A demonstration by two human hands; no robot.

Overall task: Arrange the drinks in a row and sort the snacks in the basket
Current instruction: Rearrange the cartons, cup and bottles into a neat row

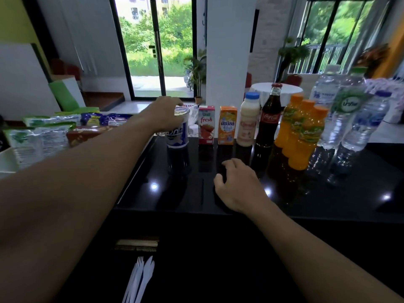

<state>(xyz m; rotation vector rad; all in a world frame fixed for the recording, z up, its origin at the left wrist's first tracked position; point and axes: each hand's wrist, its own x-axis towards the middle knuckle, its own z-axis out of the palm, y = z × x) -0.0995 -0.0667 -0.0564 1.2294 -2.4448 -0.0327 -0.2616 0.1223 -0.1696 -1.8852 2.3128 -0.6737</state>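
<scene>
Plastic cutlery (140,278): white pieces lie below the counter's (306,193) near edge.
Right hand (235,184): rests near the counter's front edge, fingers loosely curled, holding nothing.
Left hand (162,112): reaches far forward and grips the blue-and-white cup (178,133) from above, fingers curled over its rim.
Cup: upright at the row's left end, apart from the red carton (206,124).
Row: the orange carton (227,125), milk bottle (248,121), cola bottle (270,119), orange juice bottles (302,132) and water bottles (341,110) run on rightward.
Basket (6,158): at the left edge, holding snack packets (54,130).
Coming move: probably a short shift right toward the red carton; the left hand is nearer.
</scene>
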